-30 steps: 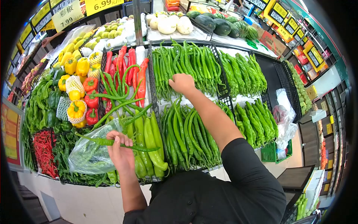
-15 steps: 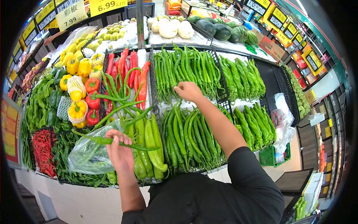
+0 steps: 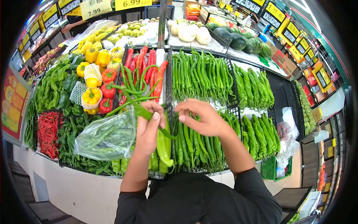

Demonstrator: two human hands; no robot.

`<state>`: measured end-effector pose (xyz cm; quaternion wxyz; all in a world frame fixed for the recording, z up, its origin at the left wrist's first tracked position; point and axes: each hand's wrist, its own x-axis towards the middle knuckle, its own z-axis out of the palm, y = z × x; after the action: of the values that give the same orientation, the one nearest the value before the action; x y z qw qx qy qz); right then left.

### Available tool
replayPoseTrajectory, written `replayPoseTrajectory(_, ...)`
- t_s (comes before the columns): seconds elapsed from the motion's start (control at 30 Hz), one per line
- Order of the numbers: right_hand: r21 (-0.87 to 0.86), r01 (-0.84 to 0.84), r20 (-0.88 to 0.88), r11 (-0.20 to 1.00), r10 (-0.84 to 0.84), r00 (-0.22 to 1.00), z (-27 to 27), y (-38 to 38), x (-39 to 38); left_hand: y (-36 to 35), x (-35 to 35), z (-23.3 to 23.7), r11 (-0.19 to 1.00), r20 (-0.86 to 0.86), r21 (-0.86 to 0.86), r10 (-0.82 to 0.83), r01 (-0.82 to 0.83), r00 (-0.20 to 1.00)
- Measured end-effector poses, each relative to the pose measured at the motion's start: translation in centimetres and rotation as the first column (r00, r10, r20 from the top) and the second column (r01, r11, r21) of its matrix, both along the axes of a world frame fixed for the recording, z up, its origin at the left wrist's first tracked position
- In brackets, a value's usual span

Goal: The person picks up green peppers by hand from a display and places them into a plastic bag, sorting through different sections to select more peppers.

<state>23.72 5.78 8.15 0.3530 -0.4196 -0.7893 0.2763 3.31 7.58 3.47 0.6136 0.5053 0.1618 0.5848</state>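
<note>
The left hand [image 3: 148, 128] pinches a green pepper [image 3: 141, 111] beside the bag [image 3: 106, 139]; the right hand [image 3: 204, 118], half open and (apparently) empty, is near. It seems a holding step; moving the pepper calls for a light grip.

Dark watermelons [image 3: 238, 42] and pale melons [image 3: 187, 33] are laid out at the far side, with a cardboard box [image 3: 284, 62] set to their right. Yellow bell peppers [image 3: 103, 58], some of them wrapped in foam net [image 3: 93, 71], are piled beside red bell peppers [image 3: 109, 75]; thin red chillies [image 3: 47, 133] are heaped at the front left
</note>
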Motion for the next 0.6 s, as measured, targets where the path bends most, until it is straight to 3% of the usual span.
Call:
replayPoseTrajectory(0.03,0.077,0.059,-0.032,0.995,-0.057,0.998,1.0,-1.1,-0.5,-0.1,0.2,0.2,1.000,-0.014,0.019,-0.004,0.004,1.000)
replayPoseTrajectory(0.07,0.149,0.122,-0.068,0.981,-0.113,0.991,1.9,-2.4,-1.2,-0.4,-0.1,0.4,0.999,-0.174,0.040,0.031,-0.025,0.984)
replayPoseTrajectory(0.1,0.217,0.185,-0.107,0.958,-0.165,0.980,2.7,-3.5,-1.7,-0.6,0.0,1.0,0.981,-0.317,0.181,0.125,-0.069,0.940)
replayPoseTrajectory(0.13,0.392,0.248,-0.154,0.886,-0.203,0.967,3.0,-4.5,-2.0,-0.9,0.2,1.8,0.943,-0.437,0.322,0.230,-0.088,0.869)
replayPoseTrajectory(0.17,0.560,0.200,-0.081,0.804,-0.188,0.979,3.9,-5.5,-1.7,-1.0,0.4,2.4,0.885,-0.528,0.459,0.344,-0.080,0.777)
replayPoseTrajectory(0.23,0.822,0.054,0.074,0.567,-0.201,0.977,6.1,-7.7,-0.8,-1.1,0.9,2.4,0.872,-0.671,0.480,0.296,0.094,0.680)
replayPoseTrajectory(0.3,0.755,0.050,0.228,0.654,-0.332,0.915,6.8,-8.5,-1.1,-1.4,1.8,2.0,0.805,-0.743,0.553,0.360,0.216,0.564)
replayPoseTrajectory(0.33,0.692,0.064,0.322,0.719,-0.387,0.864,6.8,-8.1,-1.0,-1.7,2.4,1.9,0.780,-0.716,0.587,0.377,0.215,0.587)
replayPoseTrajectory(0.43,0.499,0.115,0.534,0.859,-0.409,0.741,4.8,-7.9,0.7,-2.4,3.3,2.1,0.835,-0.791,0.505,0.348,0.218,0.503)
replayPoseTrajectory(0.5,0.343,0.165,0.643,0.925,-0.359,0.676,3.5,-8.5,1.4,-2.3,3.5,1.8,0.797,-0.756,0.565,0.396,0.212,0.522)
replayPoseTrajectory(0.6,0.323,0.222,0.599,0.920,-0.380,0.705,2.0,-8.0,2.2,-1.9,4.2,0.8,0.708,-0.650,0.684,0.479,0.178,0.590)
